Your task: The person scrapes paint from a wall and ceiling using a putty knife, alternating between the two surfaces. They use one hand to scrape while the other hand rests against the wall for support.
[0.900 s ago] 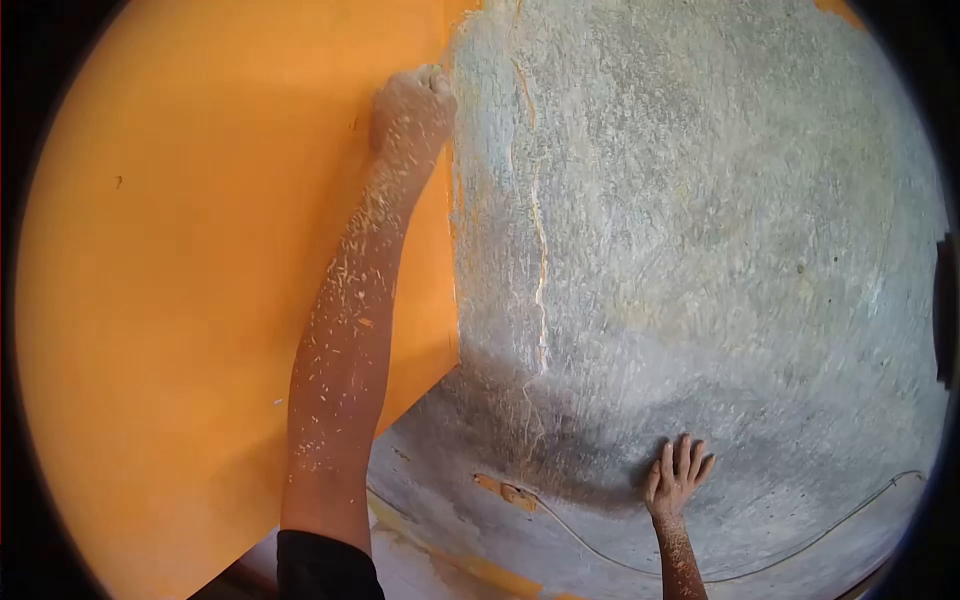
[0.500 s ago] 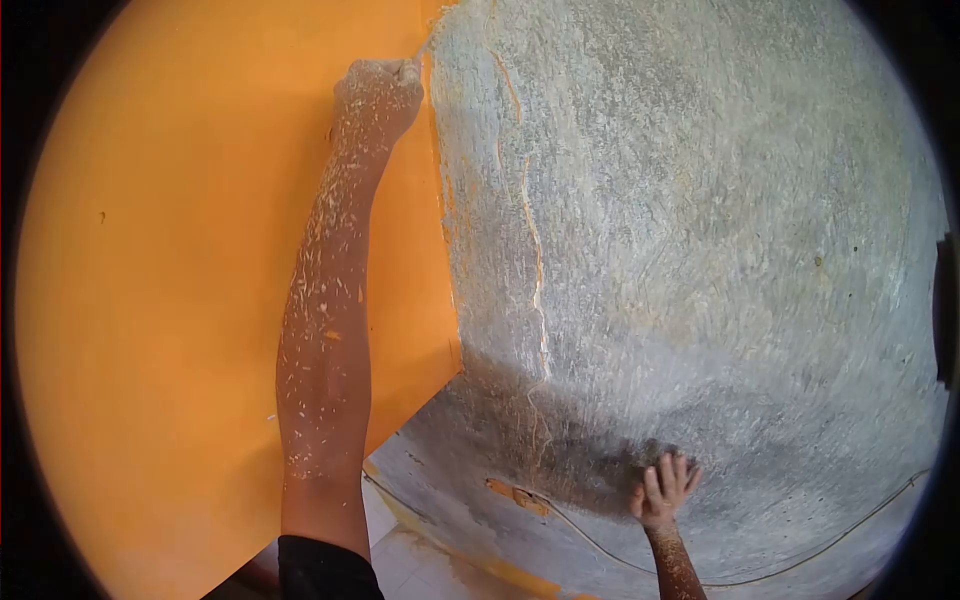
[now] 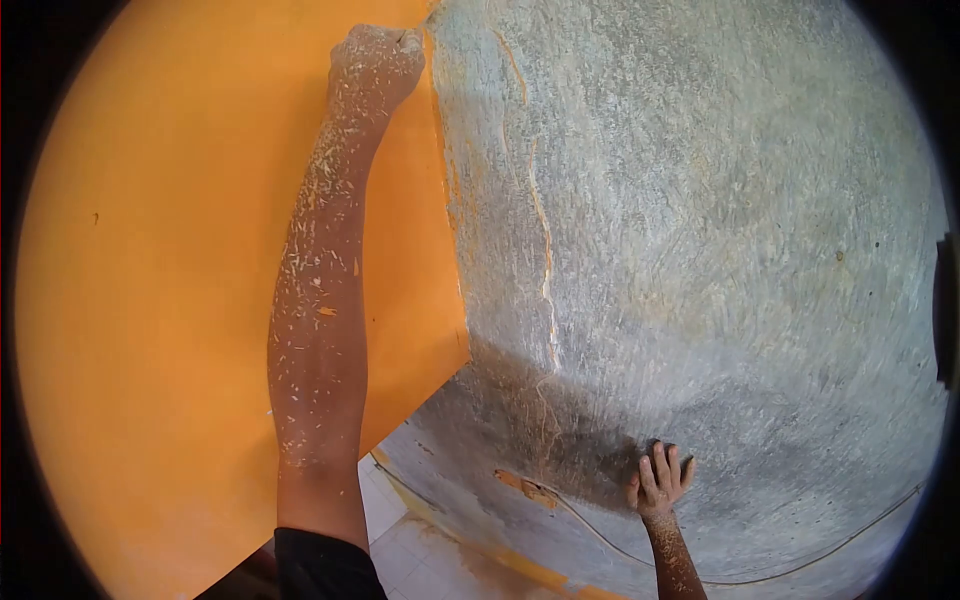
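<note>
My left hand [image 3: 377, 62] is closed in a fist at the top, beside the corner where the orange wall [image 3: 180, 250] meets the grey, bare wall [image 3: 680, 220]. A small thin end shows past its fingers, but what it holds is mostly hidden. Pale flakes cover my left forearm [image 3: 320, 260]. Lower right, my right hand [image 3: 660, 482] lies flat on the grey wall, fingers spread, with nothing in it. An orange-edged crack [image 3: 541, 220] runs down the grey wall between the hands.
A thin cable [image 3: 600, 538] hangs along the lower grey wall, near an orange-brown patch [image 3: 525, 486]. Pale floor tiles [image 3: 400, 550] show at the bottom. A dark object [image 3: 945, 310] stands at the right edge.
My left hand is slightly higher in view, still closed beside the corner. My right hand stays on the wall, with its fingers a little more apart. The view has shifted slightly.
</note>
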Tool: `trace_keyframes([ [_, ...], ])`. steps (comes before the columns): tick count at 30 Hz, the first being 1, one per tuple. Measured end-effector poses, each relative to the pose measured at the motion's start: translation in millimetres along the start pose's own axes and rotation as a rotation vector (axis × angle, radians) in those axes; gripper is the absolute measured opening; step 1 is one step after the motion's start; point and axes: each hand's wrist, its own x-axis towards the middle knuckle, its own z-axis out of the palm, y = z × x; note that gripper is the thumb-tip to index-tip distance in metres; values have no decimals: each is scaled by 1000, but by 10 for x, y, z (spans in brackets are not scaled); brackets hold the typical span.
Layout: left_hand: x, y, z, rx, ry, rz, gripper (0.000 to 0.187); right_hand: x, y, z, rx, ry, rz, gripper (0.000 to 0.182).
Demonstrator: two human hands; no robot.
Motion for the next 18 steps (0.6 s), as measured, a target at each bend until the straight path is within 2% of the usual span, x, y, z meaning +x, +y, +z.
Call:
trace_keyframes([
  [2, 28, 34, -97, -18, -97, -43, 35, 22, -15, -28, 21, -11, 10, 49],
  [5, -33, 57, 37, -121, 87, -30, 37, 45, -35, -15, 37, 0, 12, 45],
  [8, 32, 110, -109, 34, -63, -5, 36, 89, -37, -61, 40, -31, -15, 39],
  [11, 16, 111, 9, -71, 49, 16, 36, 84, -20, -56, 29, -43, -56, 36],
  [14, 151, 58, -29, 55, -26, 5, 32, 103, -31, -95, 14, -87, -54, 35],
  [16, 121, 50, -90, 19, 43, 168, 31, 102, -21, -69, 39, -54, -49, 34],
  [18, 177, 11, -4, 41, 102, 200, 33, 103, -43, -75, 40, -53, -37, 34],
])
